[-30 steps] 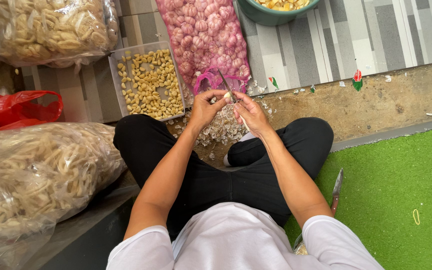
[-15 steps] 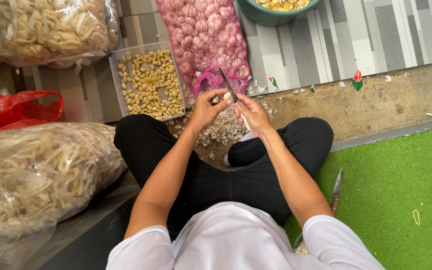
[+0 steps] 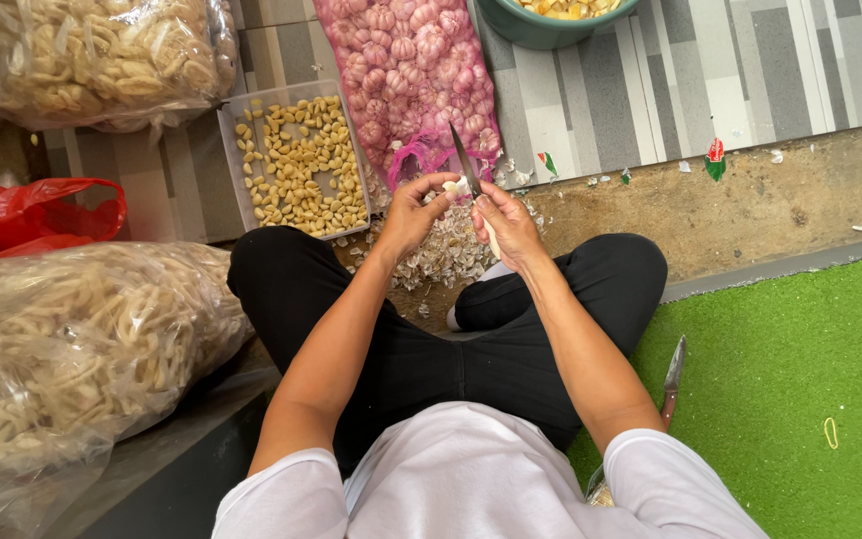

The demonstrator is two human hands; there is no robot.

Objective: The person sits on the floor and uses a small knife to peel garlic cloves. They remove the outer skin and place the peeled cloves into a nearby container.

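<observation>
Pinching pale garlic clove (image 3: 459, 187) w/ left hand (image 3: 413, 215) | right hand (image 3: 508, 226) gripping thin steel knife (image 3: 465, 159) | papery skins (image 3: 446, 252) below

**Lighting and image quality**

Even, soft daylight; bright overall. Shadows faint, deepest at the dark lower-left corner. Mild glare on the clear plastic bags (image 3: 72, 339). Focus sharp throughout; slight wide-angle stretch at the edges.
</observation>
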